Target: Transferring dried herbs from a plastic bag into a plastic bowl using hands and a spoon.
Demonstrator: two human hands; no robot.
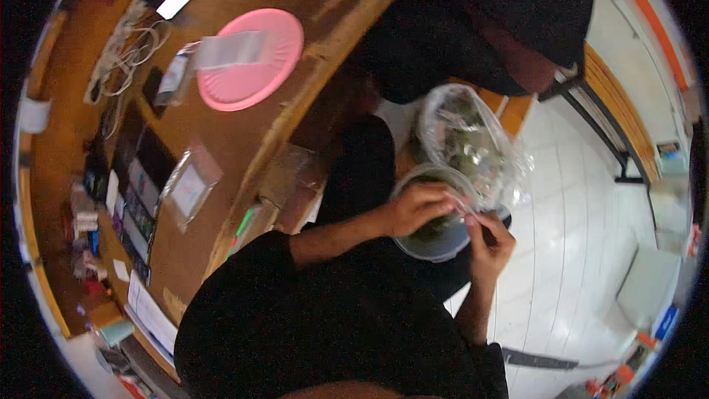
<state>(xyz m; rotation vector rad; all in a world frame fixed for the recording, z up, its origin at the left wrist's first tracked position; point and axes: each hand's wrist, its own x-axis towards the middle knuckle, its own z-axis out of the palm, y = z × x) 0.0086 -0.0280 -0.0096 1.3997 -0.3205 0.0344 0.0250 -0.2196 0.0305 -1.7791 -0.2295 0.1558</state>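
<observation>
My left hand (419, 211) and my right hand (492, 244) meet over a translucent plastic tub (429, 250) in my lap. Between their fingertips they pinch a small, thin, pale pinkish thing (458, 203), too blurred to name. Dark green matter, perhaps leaves, shows inside the tub under my fingers. Just beyond the tub stands an open clear plastic bag (471, 138) with green leafy matter in it.
On the wooden table (249, 144) to the left lie a round pink plastic lid (249, 88) with a clear plastic packet (232, 50) on it, another clear packet (189, 188) and a tangled white cable (130, 61). Dark clothing of another person (498, 11) is close ahead.
</observation>
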